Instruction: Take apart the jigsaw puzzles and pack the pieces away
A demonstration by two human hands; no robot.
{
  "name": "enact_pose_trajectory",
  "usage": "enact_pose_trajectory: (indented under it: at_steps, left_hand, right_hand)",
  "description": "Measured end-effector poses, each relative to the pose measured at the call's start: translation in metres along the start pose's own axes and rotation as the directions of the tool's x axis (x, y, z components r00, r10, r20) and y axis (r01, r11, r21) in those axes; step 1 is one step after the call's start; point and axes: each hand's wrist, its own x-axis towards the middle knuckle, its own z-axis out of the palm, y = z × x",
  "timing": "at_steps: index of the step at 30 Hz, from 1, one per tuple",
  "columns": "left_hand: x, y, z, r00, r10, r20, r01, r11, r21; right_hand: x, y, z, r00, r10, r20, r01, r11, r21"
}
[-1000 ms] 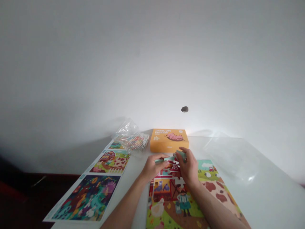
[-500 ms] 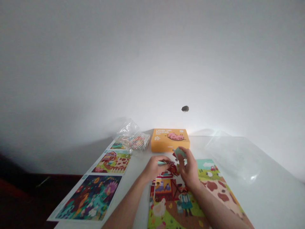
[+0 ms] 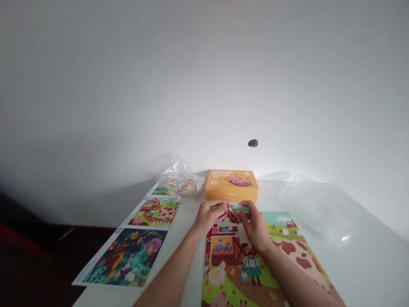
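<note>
A farm jigsaw puzzle (image 3: 234, 273), mostly assembled, lies in front of me and shows a barn, a hen, a farmer and a spotted cow. Above its upper part, my left hand (image 3: 206, 217) pinches a puzzle piece, largely hidden by the fingers. My right hand (image 3: 254, 224) grips a pale green puzzle piece (image 3: 241, 208), tilted, between thumb and fingers. The two pieces are close together; whether they touch I cannot tell. Red barn pieces (image 3: 223, 229) show beneath the hands.
Behind the hands stands an orange puzzle box (image 3: 231, 194). To its left, a clear bag of puzzle pieces (image 3: 191, 186) rests by a sheet of printed pictures (image 3: 126, 256). An empty plastic bag (image 3: 319, 209) lies on the right of the white table (image 3: 367, 264).
My hands have drawn closer together. The right hand's piece has come down and tilted toward the left hand's piece. The whole view has shifted slightly.
</note>
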Motion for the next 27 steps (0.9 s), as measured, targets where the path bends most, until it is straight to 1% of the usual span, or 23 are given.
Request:
enact_pose_trajectory:
  at_steps: [2,3,4,5,6,7,8,9,10,11,13,15,16,18,20,22,24,26,27]
  left_hand:
    - [0.0,0.0,0.005,0.995,-0.024,-0.095,0.011,0.99,-0.137]
    - [-0.001,0.0,0.008,0.993,-0.046,-0.11,0.023,0.98,-0.197]
    - [-0.003,0.001,0.011,0.994,-0.071,-0.082,0.049,0.968,-0.245]
    - [-0.006,0.002,0.014,0.996,-0.09,-0.011,0.083,0.956,-0.28]
    - [-0.009,0.004,0.016,0.99,-0.103,0.093,0.126,0.946,-0.299]
    - [-0.013,0.005,0.019,0.974,-0.101,0.202,0.159,0.941,-0.297]
    - [-0.016,0.007,0.02,0.954,-0.096,0.284,0.178,0.943,-0.282]
    - [-0.019,0.008,0.021,0.938,-0.091,0.333,0.184,0.948,-0.261]
    - [-0.02,0.009,0.021,0.935,-0.084,0.344,0.173,0.956,-0.238]
    - [-0.021,0.01,0.02,0.941,-0.082,0.328,0.159,0.964,-0.216]
    - [-0.019,0.011,0.018,0.964,-0.082,0.254,0.132,0.973,-0.189]
    - [-0.014,0.012,0.014,0.984,-0.099,0.149,0.128,0.971,-0.2]
    - [-0.011,0.012,0.013,0.988,-0.13,0.089,0.147,0.962,-0.229]
    - [-0.005,0.013,0.01,0.976,-0.214,-0.03,0.193,0.925,-0.327]
    - [-0.001,0.015,0.008,0.948,-0.299,-0.108,0.222,0.866,-0.448]
    - [0.001,0.018,0.005,0.929,-0.357,-0.103,0.239,0.786,-0.569]
    - [0.001,0.021,0.001,0.924,-0.38,-0.037,0.26,0.698,-0.667]
    - [-0.001,0.023,-0.002,0.926,-0.375,0.032,0.277,0.621,-0.733]
    - [-0.001,0.023,-0.004,0.929,-0.367,0.053,0.279,0.598,-0.752]
  right_hand:
    - [-0.001,-0.004,-0.002,1.0,0.005,-0.012,-0.004,1.0,0.025]
    - [-0.001,-0.006,-0.003,1.0,-0.001,-0.003,0.001,1.0,0.015]
    - [-0.001,-0.008,-0.003,1.0,-0.017,0.017,0.017,1.0,-0.014]
    - [-0.001,-0.009,-0.002,0.998,-0.039,0.045,0.042,0.997,-0.058]
    - [-0.001,-0.009,-0.001,0.995,-0.063,0.075,0.071,0.992,-0.108]
    - [-0.001,-0.009,0.0,0.991,-0.086,0.1,0.101,0.982,-0.158]
    - [-0.001,-0.008,0.001,0.988,-0.103,0.113,0.125,0.97,-0.206]
    - [-0.001,-0.007,0.002,0.987,-0.115,0.112,0.141,0.957,-0.254]
    - [-0.001,-0.006,0.002,0.987,-0.124,0.099,0.149,0.941,-0.303]
    - [-0.001,-0.006,0.002,0.988,-0.132,0.08,0.152,0.924,-0.352]
    - [-0.001,-0.007,0.0,0.987,-0.14,0.075,0.159,0.886,-0.435]
    - [-0.003,-0.011,-0.003,0.983,-0.116,0.14,0.171,0.851,-0.497]
    - [-0.005,-0.013,-0.003,0.979,-0.09,0.184,0.175,0.831,-0.528]
    - [-0.008,-0.019,-0.003,0.963,-0.035,0.267,0.193,0.78,-0.595]
    - [-0.011,-0.022,-0.002,0.941,-0.001,0.338,0.234,0.724,-0.649]
    - [-0.012,-0.023,0.0,0.915,0.017,0.404,0.282,0.689,-0.668]
    - [-0.011,-0.022,0.002,0.893,0.036,0.448,0.304,0.686,-0.661]
    - [-0.01,-0.021,0.002,0.889,0.061,0.455,0.285,0.702,-0.652]
    - [-0.009,-0.021,0.002,0.891,0.072,0.447,0.268,0.713,-0.648]
